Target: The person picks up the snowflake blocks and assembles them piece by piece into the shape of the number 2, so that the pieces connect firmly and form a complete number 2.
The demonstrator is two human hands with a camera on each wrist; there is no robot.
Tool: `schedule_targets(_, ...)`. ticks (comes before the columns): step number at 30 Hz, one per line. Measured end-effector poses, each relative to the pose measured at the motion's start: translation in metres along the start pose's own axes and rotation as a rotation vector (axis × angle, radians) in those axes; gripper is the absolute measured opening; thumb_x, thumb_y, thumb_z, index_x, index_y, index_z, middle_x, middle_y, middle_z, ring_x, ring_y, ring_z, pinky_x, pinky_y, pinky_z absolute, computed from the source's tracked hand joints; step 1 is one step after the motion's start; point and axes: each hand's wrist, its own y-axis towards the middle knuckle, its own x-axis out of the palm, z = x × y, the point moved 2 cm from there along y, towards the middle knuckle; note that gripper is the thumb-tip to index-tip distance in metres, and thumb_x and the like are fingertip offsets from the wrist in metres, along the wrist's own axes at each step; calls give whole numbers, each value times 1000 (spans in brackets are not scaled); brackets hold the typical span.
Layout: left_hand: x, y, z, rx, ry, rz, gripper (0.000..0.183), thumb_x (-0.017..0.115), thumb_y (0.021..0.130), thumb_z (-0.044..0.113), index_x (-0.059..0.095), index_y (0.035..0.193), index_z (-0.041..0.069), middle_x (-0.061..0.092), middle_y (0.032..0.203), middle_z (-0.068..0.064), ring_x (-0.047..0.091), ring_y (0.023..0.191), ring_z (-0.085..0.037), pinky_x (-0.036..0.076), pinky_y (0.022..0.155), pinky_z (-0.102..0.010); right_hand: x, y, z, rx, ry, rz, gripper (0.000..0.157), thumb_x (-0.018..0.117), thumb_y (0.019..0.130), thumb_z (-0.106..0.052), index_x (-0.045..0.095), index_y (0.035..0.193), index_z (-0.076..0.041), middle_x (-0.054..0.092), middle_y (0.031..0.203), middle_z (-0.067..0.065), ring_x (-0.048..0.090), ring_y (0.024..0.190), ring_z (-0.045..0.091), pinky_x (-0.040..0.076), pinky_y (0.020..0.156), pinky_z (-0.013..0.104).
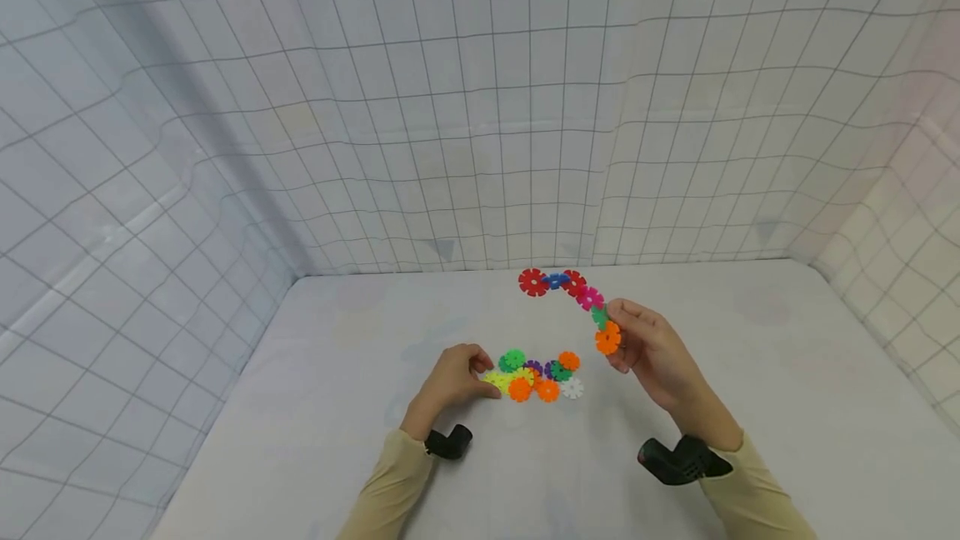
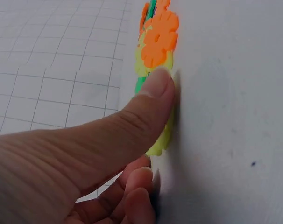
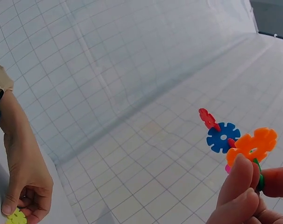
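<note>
My right hand (image 1: 651, 348) holds up a curved chain of interlocking notched plastic discs (image 1: 589, 298). Its thumb and fingers pinch the green disc (image 3: 260, 181) near the lower end, beside an orange disc (image 3: 254, 145). Red, blue and pink discs make up the rest of the chain, which arches left above the table. My left hand (image 1: 453, 377) is down at the left end of a small pile of loose discs, its thumb and fingers round a yellow disc (image 3: 16, 217). In the left wrist view the thumb hides part of that yellow disc (image 2: 156, 150).
In the pile lie orange (image 1: 548, 391), light green (image 1: 513, 358), purple and dark green discs, with a white disc (image 1: 572, 388) at its right end. The white table (image 1: 337, 440) meets grid-patterned sheeting (image 1: 480, 148) at the back and sides.
</note>
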Motion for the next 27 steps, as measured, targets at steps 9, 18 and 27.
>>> schedule_targets(9,-5,0,-1,-32,21,16,26,86,69,17,64,76,5,53,67,2,47,61,-12,41,57,-25,-2,-1,-3,-4,-10,24,25,39,103,-15,58,87,-11,57,69,-3,49,53,9,40,51,17)
schedule_targets(18,-17,1,10,-84,-190,73,15,75,82,11,69,86,-2,65,63,-3,64,54,-19,52,55,-28,-1,-2,-7,8,35,14,25,39,104,-17,57,87,-11,58,69,-3,50,53,9,40,51,17)
schedule_targets(27,-28,-4,35,39,-309,85,18,72,86,19,71,90,2,68,74,-8,65,61,-26,54,61,-44,1,-5,-11,14,231,-74,35,29,105,-14,61,93,-9,62,73,0,57,55,12,43,54,18)
